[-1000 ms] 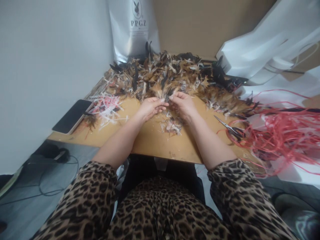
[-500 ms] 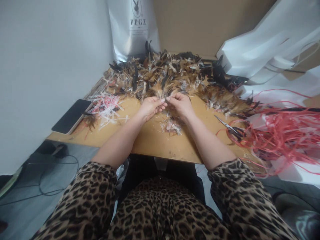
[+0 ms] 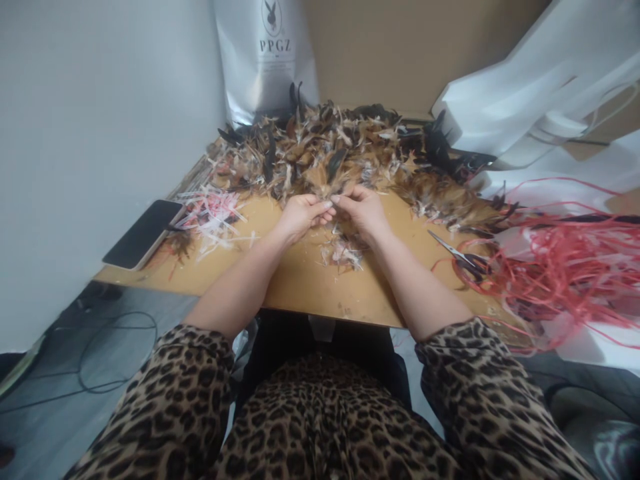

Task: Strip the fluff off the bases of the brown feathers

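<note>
My left hand [image 3: 306, 217] and my right hand [image 3: 361, 208] meet at the middle of the table, fingertips touching. Both are closed in a pinch on the base of a small bunch of brown and black feathers [image 3: 327, 175], whose tips fan out away from me. Just beyond lies a broad heap of brown, black and pale feathers [image 3: 300, 143]. Below my right hand sits a little clump of feather scraps and pale bits [image 3: 346, 253]. Exactly where each finger grips the quills is too small to make out.
A phone [image 3: 145, 233] lies at the left edge beside white and pink strips [image 3: 215, 212]. Scissors [image 3: 460, 255] rest on the wooden table [image 3: 300, 283] to the right, near tangled red string [image 3: 565, 273]. A silver bag [image 3: 270, 73] stands behind the heap.
Both hands stay in nearly the same place, still pinching. The dark feather in the bunch shows more broadly now and leans to the right.
</note>
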Demonstrator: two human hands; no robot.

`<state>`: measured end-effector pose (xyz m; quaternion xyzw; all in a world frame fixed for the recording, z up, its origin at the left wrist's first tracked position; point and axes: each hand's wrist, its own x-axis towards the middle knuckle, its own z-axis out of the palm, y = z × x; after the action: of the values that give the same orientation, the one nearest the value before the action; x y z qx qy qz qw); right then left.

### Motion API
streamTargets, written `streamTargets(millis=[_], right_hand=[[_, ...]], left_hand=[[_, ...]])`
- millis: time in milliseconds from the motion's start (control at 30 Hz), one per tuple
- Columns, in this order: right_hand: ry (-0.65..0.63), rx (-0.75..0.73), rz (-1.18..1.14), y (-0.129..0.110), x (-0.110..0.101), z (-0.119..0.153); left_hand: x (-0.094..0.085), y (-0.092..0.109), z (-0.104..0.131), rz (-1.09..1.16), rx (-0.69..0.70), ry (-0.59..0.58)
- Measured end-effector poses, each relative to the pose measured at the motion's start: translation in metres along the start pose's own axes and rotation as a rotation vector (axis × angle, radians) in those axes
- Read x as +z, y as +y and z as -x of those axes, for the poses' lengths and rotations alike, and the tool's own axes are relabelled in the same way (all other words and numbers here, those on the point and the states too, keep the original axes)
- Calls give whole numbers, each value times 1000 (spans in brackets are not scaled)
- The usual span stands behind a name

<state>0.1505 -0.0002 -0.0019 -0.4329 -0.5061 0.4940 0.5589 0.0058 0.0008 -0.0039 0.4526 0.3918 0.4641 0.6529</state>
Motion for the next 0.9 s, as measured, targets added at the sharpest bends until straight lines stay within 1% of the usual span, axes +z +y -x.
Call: streamTargets(millis=[133,233,367,467,533,600,700,833,900], right_hand=[[-26,-11,14,1,0,0],[-48,-102,105,5,0,-2],[-66,-309,440,9,-1,1],[-66,-457,752,5,-2,7],[-51,-510,919,2,-3,10],[-34,-518,1011,0,-3,11],[-19,-500,1047,0,-4,11],[-2,-460,1012,1,-5,8],[-36,-422,927,0,-7,6]], left_hand=[[1,2,1,-5,-13,20],[1,3,0,59,-27,51],[-3,1,-2,165,-64,70],[-5,-2,-2,215,-85,37],[-4,-3,-1,228,-104,14],[-2,-3,0,227,-126,7],[-1,-4,1,207,-140,3],[-2,-8,-1,157,-131,-6],[-4,-9,-3,131,-95,-9]])
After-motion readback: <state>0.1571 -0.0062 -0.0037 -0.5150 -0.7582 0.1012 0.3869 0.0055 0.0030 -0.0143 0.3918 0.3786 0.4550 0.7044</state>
